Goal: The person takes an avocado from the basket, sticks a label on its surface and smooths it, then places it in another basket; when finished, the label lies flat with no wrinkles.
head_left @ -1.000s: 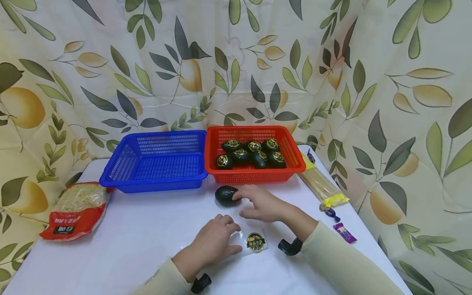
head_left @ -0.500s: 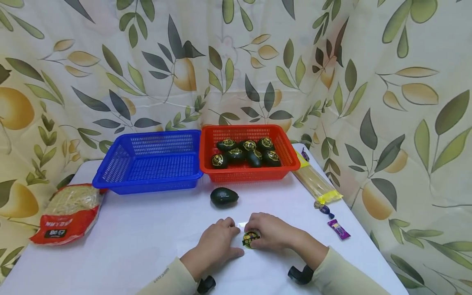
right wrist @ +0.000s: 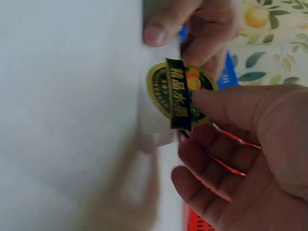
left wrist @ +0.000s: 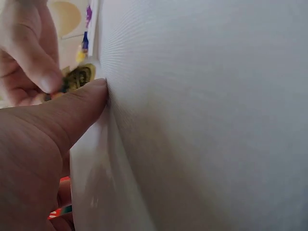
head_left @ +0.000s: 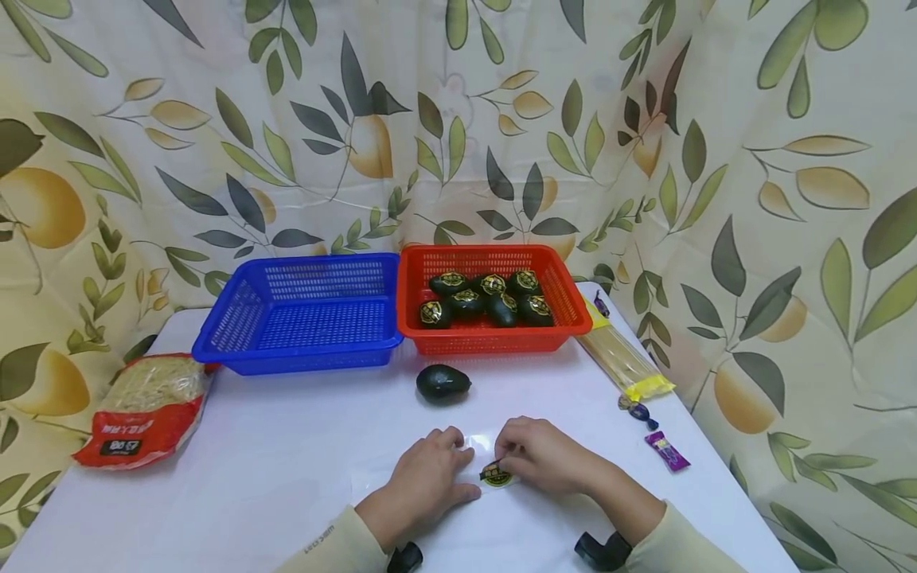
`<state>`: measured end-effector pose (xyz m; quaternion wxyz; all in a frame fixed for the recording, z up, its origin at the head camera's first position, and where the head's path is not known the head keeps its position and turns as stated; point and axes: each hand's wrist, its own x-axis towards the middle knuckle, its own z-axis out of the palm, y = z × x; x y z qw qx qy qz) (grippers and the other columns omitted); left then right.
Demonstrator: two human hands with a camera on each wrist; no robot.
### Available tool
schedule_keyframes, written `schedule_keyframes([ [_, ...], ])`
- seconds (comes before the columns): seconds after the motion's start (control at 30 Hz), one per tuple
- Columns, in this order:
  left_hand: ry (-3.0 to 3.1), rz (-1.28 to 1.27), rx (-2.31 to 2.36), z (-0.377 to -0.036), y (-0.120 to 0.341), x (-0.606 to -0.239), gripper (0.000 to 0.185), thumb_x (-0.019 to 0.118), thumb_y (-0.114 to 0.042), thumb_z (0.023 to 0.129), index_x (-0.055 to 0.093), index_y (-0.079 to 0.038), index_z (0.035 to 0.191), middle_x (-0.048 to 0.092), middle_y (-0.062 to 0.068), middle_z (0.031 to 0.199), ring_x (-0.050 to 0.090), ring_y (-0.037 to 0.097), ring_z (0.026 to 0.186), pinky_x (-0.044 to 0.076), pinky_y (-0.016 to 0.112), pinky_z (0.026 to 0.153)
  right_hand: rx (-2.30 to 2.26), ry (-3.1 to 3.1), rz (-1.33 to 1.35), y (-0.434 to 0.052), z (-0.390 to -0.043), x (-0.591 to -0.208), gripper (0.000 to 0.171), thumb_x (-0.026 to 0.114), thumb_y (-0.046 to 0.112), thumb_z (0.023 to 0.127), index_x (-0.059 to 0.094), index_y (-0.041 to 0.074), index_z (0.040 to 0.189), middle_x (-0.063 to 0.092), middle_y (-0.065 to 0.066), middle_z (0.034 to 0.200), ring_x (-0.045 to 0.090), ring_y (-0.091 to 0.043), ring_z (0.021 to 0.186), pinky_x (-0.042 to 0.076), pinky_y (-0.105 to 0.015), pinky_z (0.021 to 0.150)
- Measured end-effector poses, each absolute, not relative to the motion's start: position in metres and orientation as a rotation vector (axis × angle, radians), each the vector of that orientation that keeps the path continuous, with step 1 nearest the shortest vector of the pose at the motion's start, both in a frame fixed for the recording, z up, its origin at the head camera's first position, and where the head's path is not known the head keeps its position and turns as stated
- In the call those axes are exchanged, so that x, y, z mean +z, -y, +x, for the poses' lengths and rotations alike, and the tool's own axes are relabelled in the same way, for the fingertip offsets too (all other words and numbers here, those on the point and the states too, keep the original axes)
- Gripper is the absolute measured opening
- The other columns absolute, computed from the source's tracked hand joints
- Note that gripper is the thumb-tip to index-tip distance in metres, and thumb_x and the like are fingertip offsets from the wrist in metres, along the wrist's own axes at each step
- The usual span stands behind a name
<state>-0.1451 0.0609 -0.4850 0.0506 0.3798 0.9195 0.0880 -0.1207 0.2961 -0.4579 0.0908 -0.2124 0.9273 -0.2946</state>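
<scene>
My right hand (head_left: 548, 458) pinches an oval gold-and-black sticker (right wrist: 174, 94) between thumb and fingers. In the right wrist view one side of the sticker stands lifted, while another part lies by the clear backing sheet (right wrist: 156, 139). The left hand (head_left: 428, 475) rests on that sheet to the left of the sticker, its thumb extended along the edge in the left wrist view. Just beyond both hands, a dark green avocado (head_left: 443, 384) lies on its side on the white table, with no label showing.
A red basket (head_left: 494, 342) holds several avocados with similar stickers. Beside it stands an empty blue basket (head_left: 315, 362). A red noodle bag (head_left: 146, 410) lies at the left; a yellow-ended pack of dried sticks (head_left: 623, 354) and wrapped candies (head_left: 666, 451) lie at the right.
My right hand has left the avocado and come back to the sticker, which it now pinches and has partly raised. The left hand stays on the sheet.
</scene>
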Motion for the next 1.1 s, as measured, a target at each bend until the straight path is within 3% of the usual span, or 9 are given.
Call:
schedule_keyframes([
  [0.23, -2.774, 1.124, 0.353, -0.148, -0.058, -0.485, 0.059, 0.074, -0.059, 0.09, 0.069, -0.022, 0.136, 0.06, -0.001, 0.133, 0.058, 0.019, 0.114, 0.054, 0.036, 0.096, -1.19, -2.544, -0.532, -0.302, -0.121, -0.443, 0.004, 0.069, 0.022, 0.101, 0.066, 0.023, 0.104, 0.069, 0.009, 0.097, 0.062, -0.013, 0.09, 0.056, -0.024, 0.08],
  [0.37, -2.702, 0.998, 0.692, -0.153, -0.052, -0.477, 0.057, 0.07, -0.059, 0.093, 0.072, -0.016, 0.13, 0.067, -0.002, 0.126, 0.063, 0.018, 0.115, 0.054, 0.04, 0.099, -1.242, -2.544, -0.533, -0.298, -0.129, -0.436, 0.005, 0.069, 0.019, 0.101, 0.067, 0.021, 0.105, 0.071, 0.008, 0.096, 0.064, -0.015, 0.089, 0.056, -0.025, 0.08],
  [0.47, -2.629, 0.859, 1.067, -0.157, -0.047, -0.467, 0.043, 0.07, -0.055, 0.095, 0.075, -0.017, 0.116, 0.074, -0.006, 0.108, 0.067, 0.015, 0.105, 0.057, 0.038, 0.09, -1.245, -2.56, -0.545, -0.292, -0.137, -0.433, 0.005, 0.069, 0.018, 0.101, 0.068, 0.02, 0.105, 0.071, 0.007, 0.094, 0.064, -0.014, 0.086, 0.056, -0.025, 0.079],
  [0.57, -2.56, 0.756, 1.328, -0.162, -0.042, -0.456, 0.025, 0.072, -0.045, 0.097, 0.075, -0.02, 0.1, 0.073, -0.01, 0.09, 0.065, 0.011, 0.086, 0.056, 0.03, 0.072, -1.278, -2.575, -0.553, -0.283, -0.144, -0.43, 0.007, 0.069, 0.017, 0.1, 0.069, 0.019, 0.107, 0.07, 0.004, 0.093, 0.063, -0.015, 0.086, 0.057, -0.025, 0.078],
  [0.73, -2.52, 0.608, 1.499, -0.182, -0.032, -0.445, 0.016, 0.073, -0.029, 0.099, 0.073, -0.016, 0.089, 0.069, -0.006, 0.08, 0.056, 0.011, 0.07, 0.046, 0.024, 0.058, -1.363, -2.625, -0.521, -0.264, -0.162, -0.423, 0.016, 0.07, 0.017, 0.099, 0.069, 0.015, 0.115, 0.069, -0.001, 0.098, 0.063, -0.018, 0.091, 0.058, -0.026, 0.079],
  [0.83, -2.505, 0.526, 1.544, -0.198, -0.026, -0.439, 0.018, 0.072, -0.027, 0.099, 0.072, -0.013, 0.088, 0.069, -0.001, 0.081, 0.055, 0.014, 0.071, 0.046, 0.026, 0.059, -1.395, -2.679, -0.475, -0.255, -0.176, -0.422, 0.019, 0.07, 0.02, 0.099, 0.068, 0.015, 0.118, 0.069, -0.001, 0.101, 0.064, -0.018, 0.093, 0.058, -0.027, 0.078],
  [1.1, -2.506, 0.423, 1.52, -0.242, -0.027, -0.433, 0.023, 0.07, -0.025, 0.1, 0.074, -0.006, 0.09, 0.068, 0.002, 0.083, 0.058, 0.017, 0.079, 0.047, 0.028, 0.067, -1.548, -2.769, -0.265, -0.244, -0.206, -0.434, 0.02, 0.07, 0.016, 0.099, 0.062, 0.01, 0.116, 0.064, -0.007, 0.086, 0.059, -0.018, 0.071, 0.053, -0.028, 0.063],
])
